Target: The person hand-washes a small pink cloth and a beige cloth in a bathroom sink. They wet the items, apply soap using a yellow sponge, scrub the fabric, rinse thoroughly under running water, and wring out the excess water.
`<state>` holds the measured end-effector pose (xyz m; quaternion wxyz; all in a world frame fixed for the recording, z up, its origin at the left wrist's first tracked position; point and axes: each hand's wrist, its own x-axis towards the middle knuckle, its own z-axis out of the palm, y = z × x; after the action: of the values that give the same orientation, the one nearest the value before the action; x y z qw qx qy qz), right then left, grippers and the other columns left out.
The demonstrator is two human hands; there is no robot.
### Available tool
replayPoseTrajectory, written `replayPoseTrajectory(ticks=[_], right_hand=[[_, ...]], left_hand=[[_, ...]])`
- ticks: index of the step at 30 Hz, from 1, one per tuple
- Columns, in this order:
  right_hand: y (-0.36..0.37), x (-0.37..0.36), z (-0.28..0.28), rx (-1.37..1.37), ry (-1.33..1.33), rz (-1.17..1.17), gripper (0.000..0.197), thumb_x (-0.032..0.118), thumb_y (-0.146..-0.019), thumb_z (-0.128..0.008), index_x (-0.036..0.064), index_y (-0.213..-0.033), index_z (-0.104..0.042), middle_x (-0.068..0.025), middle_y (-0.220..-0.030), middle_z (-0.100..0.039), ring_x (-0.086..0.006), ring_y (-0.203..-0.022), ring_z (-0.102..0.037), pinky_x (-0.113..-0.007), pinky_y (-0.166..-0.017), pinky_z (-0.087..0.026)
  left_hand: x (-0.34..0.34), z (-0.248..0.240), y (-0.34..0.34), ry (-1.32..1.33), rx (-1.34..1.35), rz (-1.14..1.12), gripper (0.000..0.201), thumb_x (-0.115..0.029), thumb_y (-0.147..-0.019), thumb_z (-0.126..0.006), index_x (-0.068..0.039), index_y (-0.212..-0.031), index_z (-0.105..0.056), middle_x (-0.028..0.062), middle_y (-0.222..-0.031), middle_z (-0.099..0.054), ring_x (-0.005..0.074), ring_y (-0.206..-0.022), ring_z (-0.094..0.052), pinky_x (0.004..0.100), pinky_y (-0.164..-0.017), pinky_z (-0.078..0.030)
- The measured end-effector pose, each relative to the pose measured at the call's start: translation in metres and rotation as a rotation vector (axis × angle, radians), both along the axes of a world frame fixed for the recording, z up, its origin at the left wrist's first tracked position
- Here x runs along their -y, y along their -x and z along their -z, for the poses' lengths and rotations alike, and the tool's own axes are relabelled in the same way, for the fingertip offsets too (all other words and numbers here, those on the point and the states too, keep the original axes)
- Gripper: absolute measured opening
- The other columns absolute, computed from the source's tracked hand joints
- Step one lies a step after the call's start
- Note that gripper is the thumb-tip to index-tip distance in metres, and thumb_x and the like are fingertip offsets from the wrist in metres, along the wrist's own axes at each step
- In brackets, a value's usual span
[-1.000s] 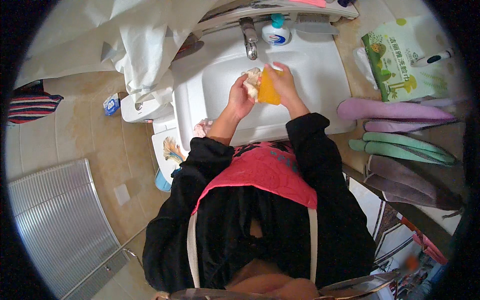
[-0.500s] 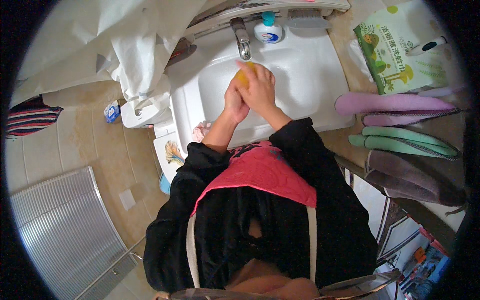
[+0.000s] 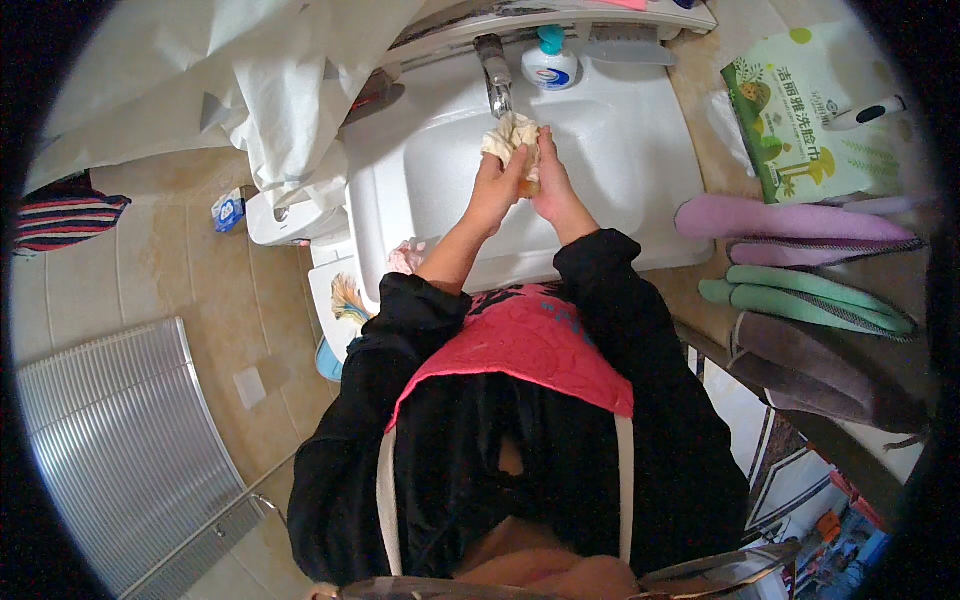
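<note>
Over the white sink (image 3: pixel 425 190), beneath the metal tap (image 3: pixel 497 80), my two hands are close together around a crumpled cream cloth (image 3: pixel 508 138). My left hand (image 3: pixel 490 195) is closed on the cloth's near left side, thumb on top. Along its right side lies my right hand (image 3: pixel 556 185), fingers pointing toward the tap. A yellow-orange patch (image 3: pixel 529 188) shows low between the palms; whether it belongs to the cloth or is a separate thing I cannot tell. Both palms and most fingertips are hidden.
Behind the sink stands a white pump bottle (image 3: pixel 550 65) with a teal top. Pink cloth (image 3: pixel 406 257) sits on the sink's near left rim. Purple (image 3: pixel 790 222), green (image 3: pixel 810 295) and dark slippers (image 3: pixel 820 365) lie at right, below a green-white packet (image 3: pixel 800 125). White curtain (image 3: pixel 270 100) hangs at left.
My clasped hands have turned and parted slightly, uncovering the cream cloth. Only a bit of yellow showed between them before. The right hand has moved from on top to the right side.
</note>
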<state>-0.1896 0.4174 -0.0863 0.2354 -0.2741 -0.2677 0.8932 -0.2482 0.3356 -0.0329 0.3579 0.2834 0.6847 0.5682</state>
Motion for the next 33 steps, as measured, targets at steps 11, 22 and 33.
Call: replayPoseTrajectory(ticks=[11, 22, 33], right_hand=[[-0.023, -0.023, -0.023, 0.126, -0.075, 0.123, 0.055, 0.051, -0.090, -0.042, 0.0139, -0.129, -0.034, -0.0111, -0.119, -0.047, -0.0228, -0.106, -0.049, -0.036, -0.086, -0.042], [-0.029, -0.003, -0.011, 0.015, 0.078, -0.047, 0.061, 0.057, -0.090, -0.039, 0.0190, -0.137, -0.029, -0.0080, -0.122, -0.047, -0.0220, -0.106, -0.049, -0.037, -0.088, -0.041], [0.004, 0.053, -0.051, 0.315, -0.850, 0.262, 0.042, 0.038, -0.091, -0.048, 0.0123, -0.124, -0.046, -0.0095, -0.124, -0.050, -0.0242, -0.113, -0.047, -0.037, -0.091, -0.038]], left_hand=[[0.007, -0.044, 0.026, -0.233, 0.453, -0.030, 0.034, -0.024, -0.097, -0.036, -0.002, -0.120, -0.044, 0.0089, -0.111, -0.057, 0.0168, -0.094, -0.057, 0.0292, -0.079, -0.047], [0.013, -0.074, 0.038, -0.241, 0.919, 0.146, 0.043, -0.035, -0.098, -0.031, -0.009, -0.131, -0.032, 0.0086, -0.125, -0.051, 0.0239, -0.108, -0.053, 0.0385, -0.093, -0.044], [-0.002, 0.011, 0.014, -0.097, 0.743, -0.028, 0.054, -0.051, -0.094, -0.029, -0.007, -0.123, -0.043, 0.0101, -0.107, -0.054, 0.0242, -0.097, -0.055, 0.0350, -0.083, -0.046]])
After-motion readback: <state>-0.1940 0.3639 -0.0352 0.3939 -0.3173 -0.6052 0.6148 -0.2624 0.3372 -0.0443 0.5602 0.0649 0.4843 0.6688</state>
